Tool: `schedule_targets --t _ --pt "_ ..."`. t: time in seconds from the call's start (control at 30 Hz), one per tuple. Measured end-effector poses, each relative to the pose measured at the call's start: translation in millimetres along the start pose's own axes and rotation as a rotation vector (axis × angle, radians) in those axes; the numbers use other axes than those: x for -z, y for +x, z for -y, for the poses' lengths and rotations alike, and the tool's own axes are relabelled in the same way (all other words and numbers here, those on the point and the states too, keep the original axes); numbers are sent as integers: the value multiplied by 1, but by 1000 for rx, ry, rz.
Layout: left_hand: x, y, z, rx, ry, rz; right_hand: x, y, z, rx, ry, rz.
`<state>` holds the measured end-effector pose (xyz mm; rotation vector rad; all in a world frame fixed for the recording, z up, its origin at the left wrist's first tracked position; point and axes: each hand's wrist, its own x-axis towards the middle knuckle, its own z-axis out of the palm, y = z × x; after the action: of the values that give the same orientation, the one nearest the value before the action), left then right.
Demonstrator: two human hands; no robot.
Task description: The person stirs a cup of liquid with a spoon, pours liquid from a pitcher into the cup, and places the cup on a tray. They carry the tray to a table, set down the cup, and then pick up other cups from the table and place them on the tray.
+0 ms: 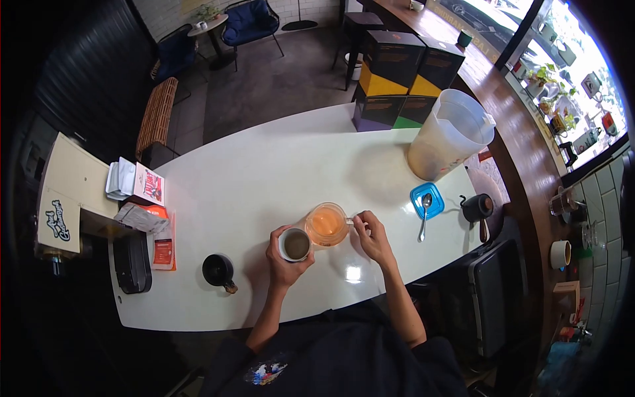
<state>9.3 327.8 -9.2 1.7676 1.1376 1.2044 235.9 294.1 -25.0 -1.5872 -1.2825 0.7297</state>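
Note:
My left hand (283, 270) is wrapped round a small cup (296, 245) with a pale rim and a grey-brown inside. Right beside it is a clear glass jug (327, 223) with orange-amber liquid in it. The fingers of my right hand (374, 239) are closed on the jug's handle, on its right side. To the left, a black portafilter-like cup with a short wooden handle (217, 270) rests on the white table (218, 178).
A big translucent pitcher (444, 142) stands at the back right. Near it lie a blue square lid (433, 198) with a spoon (424, 215) and a black gooseneck kettle (477, 208). A grinder-like machine (69, 198), packets (149, 184) and a black scale (133, 262) occupy the left end. Boxes (393, 59) are stacked beyond.

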Motion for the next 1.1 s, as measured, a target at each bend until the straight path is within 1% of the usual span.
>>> schedule_targets --t 0.03,0.07,0.13,0.17,0.23,0.27,0.33,0.43,0.47,0.53,0.67,0.73,0.77,0.8,0.87,0.93,1.03,1.1 --pt "0 0 1 -19 16 5 -1 0 -2 91 -97 -44" --pt "0 0 1 -16 18 -4 -3 0 -5 95 -97 -37" --pt "1 0 1 -7 23 24 -9 -1 -6 172 -49 -154" --pt "0 -1 1 -6 24 18 -12 -2 -6 176 -49 -148" --pt "0 -1 2 11 4 31 -17 -6 -4 61 65 -185" --pt "0 0 2 11 5 21 -20 -6 -2 68 66 -177" --pt "-1 -1 1 7 13 8 -24 -7 3 -100 427 -158" --pt "-5 -2 3 31 -7 9 -22 -5 3 -136 454 -103" --pt "-6 -2 3 29 -7 5 -22 -5 -2 -133 454 -100" --pt "-7 -1 0 5 4 3 -21 -4 -12 -149 335 -59" --pt "-8 -2 2 33 14 4 -14 -5 -16 -160 370 -46" --pt "-8 0 2 -15 23 5 -5 -4 -14 -162 419 -52" --pt "-8 0 2 -14 22 5 -1 -4 -16 -149 357 -73" --pt "-7 0 0 -7 16 6 6 -3 -14 -150 356 -74" --pt "-8 0 -1 0 6 12 22 -1 -2 -150 215 -70" --pt "-8 1 0 38 -8 46 36 1 5 -113 177 -74" --pt "-10 1 3 14 13 59 59 5 26 -65 122 -58" --pt "-11 3 1 4 11 86 75 8 45 -31 15 -26"
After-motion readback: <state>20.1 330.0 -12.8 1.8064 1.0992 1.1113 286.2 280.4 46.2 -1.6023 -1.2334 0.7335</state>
